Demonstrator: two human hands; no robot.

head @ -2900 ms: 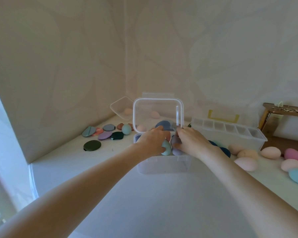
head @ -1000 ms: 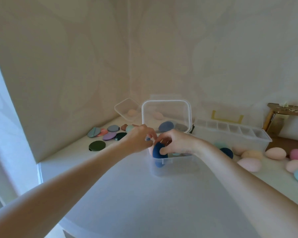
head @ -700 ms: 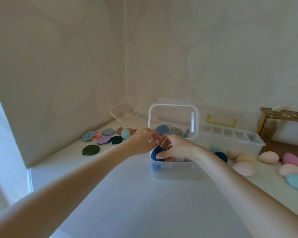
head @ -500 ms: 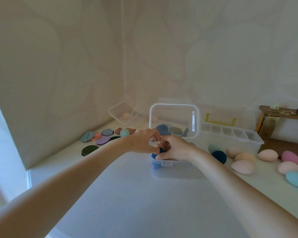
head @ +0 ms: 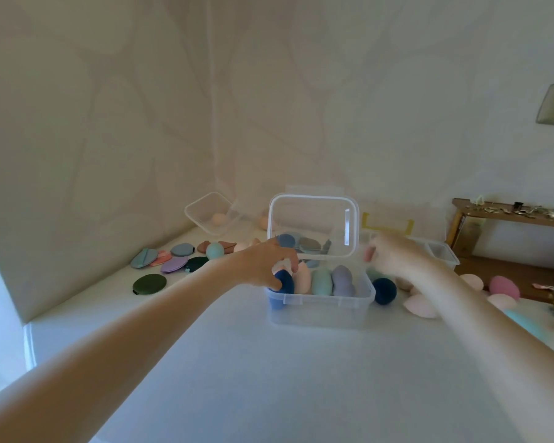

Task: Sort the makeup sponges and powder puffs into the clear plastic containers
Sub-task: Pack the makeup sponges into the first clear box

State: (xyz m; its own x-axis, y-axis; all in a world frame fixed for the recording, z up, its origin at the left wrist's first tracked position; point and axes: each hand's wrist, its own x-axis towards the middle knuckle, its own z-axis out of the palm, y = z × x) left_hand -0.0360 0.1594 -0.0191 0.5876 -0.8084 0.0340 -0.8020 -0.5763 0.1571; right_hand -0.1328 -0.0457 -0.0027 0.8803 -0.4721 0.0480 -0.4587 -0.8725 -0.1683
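At frame centre, a clear plastic container (head: 320, 310) sits on the white counter (head: 269, 378), its hinged lid (head: 312, 228) raised upright behind it. Inside, a row of sponges is packed upright: navy sponge (head: 283, 282) at the left end, then peach, green and lilac. The left hand (head: 263, 266) is curled over the navy sponge, its fingers (head: 277, 284) gripping it at the box's left end. The right hand (head: 397, 257), blurred, hovers right of the lid, fingers loosely bent and apparently holding nothing. It is judged that the navy sponge should be pressed down evenly until level with its neighbours, the box being steadied. Loose sponges (head: 422, 306) lie at right, flat powder puffs (head: 173, 265) at left.
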